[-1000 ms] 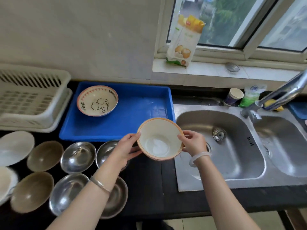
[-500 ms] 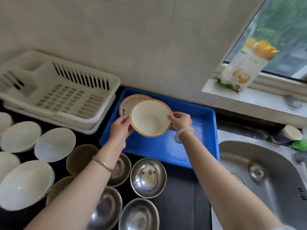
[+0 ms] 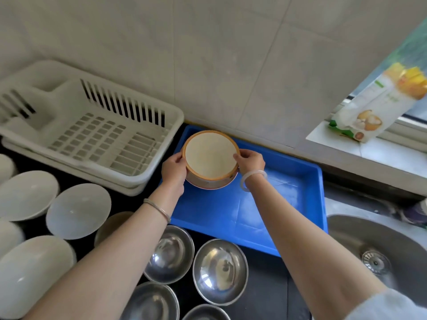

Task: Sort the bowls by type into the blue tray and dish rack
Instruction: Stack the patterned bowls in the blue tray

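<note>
Held bowl: the round cream bowl with an orange rim (image 3: 210, 155) is mouth up between both hands, over the ten o'clock corner of the blue tray.
Bowl beneath: a second orange-rimmed bowl (image 3: 209, 186) lies directly under it in the tray. Only its six o'clock edge shows, and I cannot tell whether the two touch.
Left hand: the left hand (image 3: 173, 169) grips the held bowl at nine o'clock, fingers curled round its outer wall. A thin silver bangle (image 3: 157, 210) rings the wrist.
Right hand: the right hand (image 3: 250, 161) pinches the rim at three o'clock, thumb on the lip and fingers curled behind. A pale white bangle (image 3: 253, 179) sits on the wrist.
Blue tray: the shallow rectangular blue plastic tray (image 3: 288, 199) lies on the dark counter against the tiled wall.
Dish rack: the white slotted plastic dish rack (image 3: 92, 135) stands just beside the tray at nine o'clock.
Steel bowls: round shiny steel bowls (image 3: 219, 271) stand mouth up near the tray's six o'clock edge.
White bowls: frosted white bowls (image 3: 78, 210) crowd the counter at the rack's six o'clock.
Brown bowl: a dull brown bowl (image 3: 113, 224) shows between the white and steel ones, partly hidden by the left forearm.
Sink: the stainless steel sink (image 3: 346, 229) lies at the tray's four o'clock, with a round drain strainer (image 3: 375, 262) in it.
Carton: a printed white and yellow carton (image 3: 374, 112) stands on the window ledge at two o'clock.
</note>
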`<state>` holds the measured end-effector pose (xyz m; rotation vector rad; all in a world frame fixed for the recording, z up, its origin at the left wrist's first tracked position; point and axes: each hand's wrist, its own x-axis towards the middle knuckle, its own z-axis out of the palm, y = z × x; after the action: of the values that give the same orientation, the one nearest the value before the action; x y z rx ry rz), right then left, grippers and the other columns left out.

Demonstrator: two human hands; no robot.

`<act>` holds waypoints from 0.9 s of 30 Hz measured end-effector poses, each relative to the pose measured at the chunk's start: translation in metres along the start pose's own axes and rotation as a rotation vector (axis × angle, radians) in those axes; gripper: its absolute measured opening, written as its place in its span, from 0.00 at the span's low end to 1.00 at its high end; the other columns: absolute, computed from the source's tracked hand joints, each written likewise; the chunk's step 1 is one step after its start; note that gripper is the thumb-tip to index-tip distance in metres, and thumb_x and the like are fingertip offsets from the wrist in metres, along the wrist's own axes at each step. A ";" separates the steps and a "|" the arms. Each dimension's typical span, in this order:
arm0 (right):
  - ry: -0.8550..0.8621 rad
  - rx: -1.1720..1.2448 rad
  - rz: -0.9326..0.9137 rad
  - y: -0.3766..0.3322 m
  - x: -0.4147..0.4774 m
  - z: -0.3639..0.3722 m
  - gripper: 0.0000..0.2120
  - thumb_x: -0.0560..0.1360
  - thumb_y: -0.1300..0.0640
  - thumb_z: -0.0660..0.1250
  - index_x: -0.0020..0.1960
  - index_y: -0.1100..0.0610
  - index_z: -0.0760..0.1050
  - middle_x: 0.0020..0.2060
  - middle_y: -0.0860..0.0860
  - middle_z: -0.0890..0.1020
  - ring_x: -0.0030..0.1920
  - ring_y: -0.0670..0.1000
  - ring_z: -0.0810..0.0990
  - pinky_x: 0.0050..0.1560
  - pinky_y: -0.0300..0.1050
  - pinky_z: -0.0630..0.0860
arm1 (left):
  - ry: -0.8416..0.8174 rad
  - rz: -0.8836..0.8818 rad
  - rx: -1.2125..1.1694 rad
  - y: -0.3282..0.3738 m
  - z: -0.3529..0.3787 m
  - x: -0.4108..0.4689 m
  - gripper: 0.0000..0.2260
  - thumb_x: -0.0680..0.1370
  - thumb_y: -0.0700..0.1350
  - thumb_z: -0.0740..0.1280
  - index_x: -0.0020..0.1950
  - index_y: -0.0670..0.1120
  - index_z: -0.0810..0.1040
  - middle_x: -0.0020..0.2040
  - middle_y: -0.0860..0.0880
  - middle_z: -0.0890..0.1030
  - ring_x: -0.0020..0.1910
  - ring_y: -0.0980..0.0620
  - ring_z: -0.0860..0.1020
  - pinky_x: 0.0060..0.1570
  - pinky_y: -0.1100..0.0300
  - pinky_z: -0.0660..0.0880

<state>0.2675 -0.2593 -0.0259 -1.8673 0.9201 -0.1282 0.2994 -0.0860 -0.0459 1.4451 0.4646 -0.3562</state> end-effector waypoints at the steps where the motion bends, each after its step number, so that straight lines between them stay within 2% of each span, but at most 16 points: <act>1: 0.004 -0.005 0.008 0.001 0.001 0.002 0.10 0.74 0.60 0.66 0.54 0.55 0.81 0.45 0.51 0.83 0.44 0.54 0.82 0.50 0.49 0.80 | 0.003 -0.011 0.016 -0.001 0.001 0.002 0.14 0.79 0.42 0.61 0.64 0.45 0.76 0.61 0.45 0.79 0.59 0.46 0.77 0.60 0.48 0.75; 6: 0.022 -0.001 0.050 0.009 0.007 0.006 0.10 0.74 0.61 0.65 0.54 0.56 0.81 0.42 0.49 0.81 0.45 0.54 0.82 0.51 0.50 0.80 | -0.019 -0.029 0.060 -0.004 0.004 0.010 0.14 0.79 0.41 0.61 0.63 0.46 0.77 0.62 0.45 0.78 0.60 0.44 0.76 0.61 0.46 0.74; 10: 0.014 -0.023 0.028 0.013 0.006 0.009 0.11 0.75 0.60 0.64 0.56 0.56 0.80 0.48 0.52 0.83 0.44 0.53 0.80 0.50 0.47 0.79 | -0.006 -0.022 0.068 -0.008 0.003 0.012 0.13 0.79 0.41 0.60 0.62 0.47 0.77 0.61 0.45 0.79 0.59 0.45 0.76 0.60 0.47 0.75; 13: 0.021 -0.057 -0.016 0.016 0.004 0.011 0.13 0.76 0.59 0.63 0.59 0.56 0.79 0.52 0.53 0.83 0.45 0.50 0.77 0.47 0.42 0.74 | 0.008 -0.005 0.080 -0.011 0.004 0.012 0.14 0.80 0.42 0.59 0.64 0.47 0.76 0.62 0.46 0.78 0.59 0.46 0.76 0.61 0.47 0.74; 21: 0.036 -0.041 -0.038 0.015 -0.007 0.011 0.15 0.78 0.58 0.61 0.63 0.57 0.75 0.58 0.53 0.80 0.51 0.51 0.76 0.50 0.40 0.70 | 0.081 0.025 0.033 -0.009 0.008 0.006 0.15 0.79 0.40 0.60 0.65 0.47 0.75 0.62 0.47 0.78 0.59 0.47 0.76 0.55 0.55 0.74; 27: -0.069 -0.068 -0.034 0.014 -0.019 -0.001 0.16 0.78 0.57 0.58 0.64 0.58 0.73 0.59 0.55 0.80 0.57 0.58 0.78 0.58 0.53 0.76 | 0.040 0.031 0.011 -0.008 0.004 -0.007 0.17 0.79 0.40 0.61 0.68 0.45 0.72 0.64 0.47 0.77 0.61 0.48 0.75 0.62 0.51 0.73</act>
<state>0.2468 -0.2507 -0.0310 -1.9388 0.8556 -0.0530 0.2892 -0.0910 -0.0492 1.4710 0.4726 -0.3057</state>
